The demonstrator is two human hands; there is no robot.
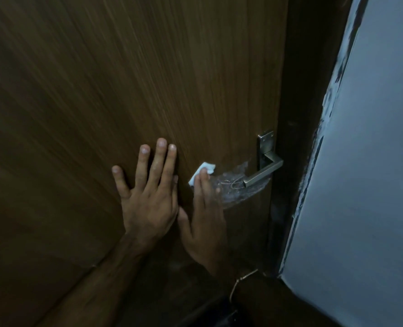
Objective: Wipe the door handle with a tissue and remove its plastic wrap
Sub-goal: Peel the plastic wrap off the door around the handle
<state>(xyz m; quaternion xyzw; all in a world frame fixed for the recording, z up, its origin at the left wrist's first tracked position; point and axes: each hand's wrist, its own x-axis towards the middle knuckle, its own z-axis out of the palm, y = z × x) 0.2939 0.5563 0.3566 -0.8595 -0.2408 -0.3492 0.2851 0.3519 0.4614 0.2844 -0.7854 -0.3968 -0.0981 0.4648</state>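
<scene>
A silver lever door handle (263,175) sits on its metal backplate (265,143) at the right edge of a brown wooden door (125,79). Crumpled clear plastic wrap (233,188) hangs around the lever's free end and spreads left toward my right hand. My right hand (204,215) lies with straight fingers against the door, its fingertips pressing a small white tissue (201,173) just left of the handle; its thumb is spread away. My left hand (148,192) rests flat on the door with spread fingers, beside my right hand.
A dark door frame (294,114) runs along the door's right side. Beyond it stands a pale grey wall (372,161) with a chipped edge. A thin cord (240,278) loops around my right wrist.
</scene>
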